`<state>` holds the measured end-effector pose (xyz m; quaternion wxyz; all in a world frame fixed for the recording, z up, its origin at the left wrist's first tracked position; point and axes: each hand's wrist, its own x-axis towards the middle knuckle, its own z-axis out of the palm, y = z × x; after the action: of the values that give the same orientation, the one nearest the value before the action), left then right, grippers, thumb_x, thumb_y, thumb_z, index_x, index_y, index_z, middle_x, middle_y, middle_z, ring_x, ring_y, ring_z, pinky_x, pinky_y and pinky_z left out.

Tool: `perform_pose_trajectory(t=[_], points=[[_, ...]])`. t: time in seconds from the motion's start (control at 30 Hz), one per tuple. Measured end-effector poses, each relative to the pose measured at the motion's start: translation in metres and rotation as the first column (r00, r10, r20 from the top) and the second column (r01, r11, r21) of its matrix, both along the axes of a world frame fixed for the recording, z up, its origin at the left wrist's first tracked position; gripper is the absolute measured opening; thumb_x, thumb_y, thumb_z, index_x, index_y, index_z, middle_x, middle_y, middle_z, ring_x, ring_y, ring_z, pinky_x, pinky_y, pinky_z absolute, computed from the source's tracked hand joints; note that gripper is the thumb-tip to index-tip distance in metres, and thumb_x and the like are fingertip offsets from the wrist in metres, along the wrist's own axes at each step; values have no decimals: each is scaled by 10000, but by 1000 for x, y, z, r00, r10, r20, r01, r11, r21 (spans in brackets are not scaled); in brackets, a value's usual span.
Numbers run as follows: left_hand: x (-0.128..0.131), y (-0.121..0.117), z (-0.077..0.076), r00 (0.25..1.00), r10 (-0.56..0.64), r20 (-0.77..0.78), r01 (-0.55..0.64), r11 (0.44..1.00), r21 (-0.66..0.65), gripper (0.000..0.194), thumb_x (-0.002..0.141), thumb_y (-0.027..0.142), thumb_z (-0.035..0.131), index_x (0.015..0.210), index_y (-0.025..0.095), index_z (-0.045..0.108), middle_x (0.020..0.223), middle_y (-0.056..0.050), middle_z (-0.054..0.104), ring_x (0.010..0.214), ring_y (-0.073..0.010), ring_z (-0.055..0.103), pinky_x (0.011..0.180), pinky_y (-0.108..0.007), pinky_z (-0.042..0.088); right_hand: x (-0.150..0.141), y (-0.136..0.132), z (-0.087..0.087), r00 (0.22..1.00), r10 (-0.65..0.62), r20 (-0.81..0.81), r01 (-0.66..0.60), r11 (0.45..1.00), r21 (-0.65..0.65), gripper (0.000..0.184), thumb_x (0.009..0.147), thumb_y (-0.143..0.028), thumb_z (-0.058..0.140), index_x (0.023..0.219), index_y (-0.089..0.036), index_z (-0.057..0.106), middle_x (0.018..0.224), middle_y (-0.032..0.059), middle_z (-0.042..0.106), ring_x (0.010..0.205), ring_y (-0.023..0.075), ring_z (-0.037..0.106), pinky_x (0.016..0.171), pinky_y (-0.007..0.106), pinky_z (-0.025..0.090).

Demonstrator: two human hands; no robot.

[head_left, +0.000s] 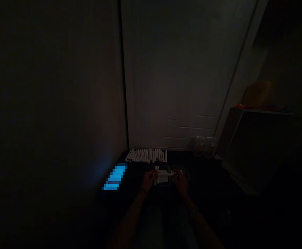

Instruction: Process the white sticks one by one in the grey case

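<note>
The picture is very dark. A white marker [168,174] lies crosswise between my two hands, above an open clear plastic case [170,184]. My left hand [148,180] pinches its left end, and the fingers of my right hand [180,180] are closed on its right end. Inside the left part of the case, a couple of white markers [156,180] stand lengthwise near my left fingertips. Something flat and pale, perhaps a paper insert [163,179], shows beside them. Finer details of the fingers are lost in the dark.
Behind the case, a row of several white markers [147,155] lies on the dark tabletop [205,176]. A glowing, pixelated screen [115,177] is at the left. Two clear containers [204,146] stand at the back right, near a shelf unit [260,145].
</note>
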<state>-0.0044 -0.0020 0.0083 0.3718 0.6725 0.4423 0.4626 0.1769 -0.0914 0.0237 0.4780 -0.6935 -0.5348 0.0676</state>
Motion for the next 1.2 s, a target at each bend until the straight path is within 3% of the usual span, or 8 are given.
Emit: perform_pose_trajectory(t=[0.8,1.03,1.2], points=[[0,-5,5,999,32,-20,-31,999,38,411,680,497,526,869,166,679,809,-50,640,777,-176,563,735,-286,415,0,1,-3,999,46,-28,-45,999,16,345,850,-415,333,1000,-213,568,792,19,628,665,143,571,580,220,381],[-2,3,-3,1000,-15,-2,15,1000,13,415,673,492,537,895,169,676,861,-59,658,856,-198,564,822,-314,395,1,2,-4,999,-2,44,-8,969,246,322,873,-358,309,928,-176,569,918,81,591,854,173,534,756,277,390],[-3,-2,2,999,-30,27,29,999,15,429,694,499,513,905,160,669,871,-62,656,866,-196,569,815,-307,400,0,0,-2,1000,1,30,-7,977,212,310,871,-363,324,914,-177,569,894,67,598,825,162,539,742,266,392]])
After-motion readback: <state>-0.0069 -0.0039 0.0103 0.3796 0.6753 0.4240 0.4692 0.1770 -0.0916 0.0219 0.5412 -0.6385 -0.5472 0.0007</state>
